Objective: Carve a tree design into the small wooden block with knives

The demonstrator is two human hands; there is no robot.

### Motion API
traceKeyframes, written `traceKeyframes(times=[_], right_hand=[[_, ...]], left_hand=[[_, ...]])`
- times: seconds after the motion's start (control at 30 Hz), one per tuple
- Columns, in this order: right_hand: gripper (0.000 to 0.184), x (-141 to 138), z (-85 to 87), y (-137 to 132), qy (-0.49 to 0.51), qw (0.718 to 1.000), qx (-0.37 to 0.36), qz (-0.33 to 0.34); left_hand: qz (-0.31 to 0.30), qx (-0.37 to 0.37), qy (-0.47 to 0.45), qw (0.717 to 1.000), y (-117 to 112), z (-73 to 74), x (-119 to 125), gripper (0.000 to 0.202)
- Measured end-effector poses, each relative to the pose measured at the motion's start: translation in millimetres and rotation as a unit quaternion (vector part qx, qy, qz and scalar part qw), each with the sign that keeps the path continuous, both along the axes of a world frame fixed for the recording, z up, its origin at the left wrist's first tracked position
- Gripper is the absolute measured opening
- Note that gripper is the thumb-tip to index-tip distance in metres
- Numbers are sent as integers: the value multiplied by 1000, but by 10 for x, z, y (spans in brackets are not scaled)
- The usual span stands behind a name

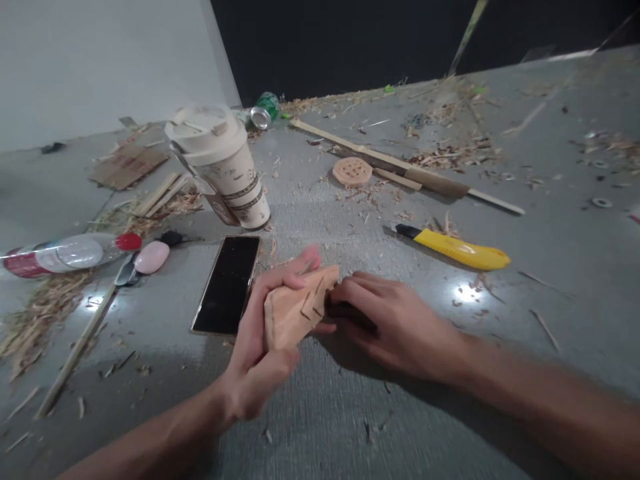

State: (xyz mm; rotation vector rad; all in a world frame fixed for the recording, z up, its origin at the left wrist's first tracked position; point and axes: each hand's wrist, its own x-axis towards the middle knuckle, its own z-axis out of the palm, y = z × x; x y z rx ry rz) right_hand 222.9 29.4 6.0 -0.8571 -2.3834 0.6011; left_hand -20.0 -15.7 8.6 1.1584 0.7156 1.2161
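Note:
My left hand (pixel 270 333) is wrapped round a pale piece of wood (pixel 290 312) with dark cut lines across its right part. The piece is tilted up off the surface. Close against its right edge, the curled fingers of my right hand (pixel 383 317) grip a small dark object (pixel 350 313); most of it is covered, so its kind cannot be made out. A black phone (pixel 227 283) lies flat just left of my left hand. Beyond my right hand lies a yellow utility knife (pixel 455 248), its dark end pointing left.
A lidded paper cup (pixel 235 177) stands behind the phone. On the left lie a plastic bottle (pixel 75 253) and a stick (pixel 80 347). Farther back are a green can (pixel 265 110), a round wooden disc (pixel 353 171) and long wooden strips (pixel 400 160). Shavings litter the grey surface.

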Motion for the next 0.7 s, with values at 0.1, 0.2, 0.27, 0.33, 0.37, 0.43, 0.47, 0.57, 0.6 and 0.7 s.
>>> traceKeyframes(times=[0.1,0.2,0.27,0.33,0.37,0.43,0.47,0.57,0.6,0.7], right_hand=[[10,31,55,27,-1,1000,21,-11],[13,58,100,38,14,997,67,-31],[15,64,114,27,30,992,116,-51],[18,56,117,2,42,983,167,-64],[20,47,117,-12,46,980,186,-63],[21,25,120,-37,45,975,211,-47],[21,14,124,-45,43,974,220,-39],[24,-1,144,-44,35,969,242,-29],[25,1,150,-37,34,968,248,-30],[23,9,158,-20,34,965,258,-37]], left_hand=[[32,24,10,999,8,-68,10,37],[44,43,39,997,2,-110,11,34],[49,72,74,993,-6,-118,9,35],[51,119,112,985,-10,-119,8,38],[50,144,125,980,-8,-119,8,40],[47,177,142,973,3,-123,7,43],[44,188,146,970,11,-126,5,45],[38,217,151,964,28,-135,-5,51],[38,223,154,962,28,-136,-8,52],[31,212,157,964,11,-133,-8,52]])
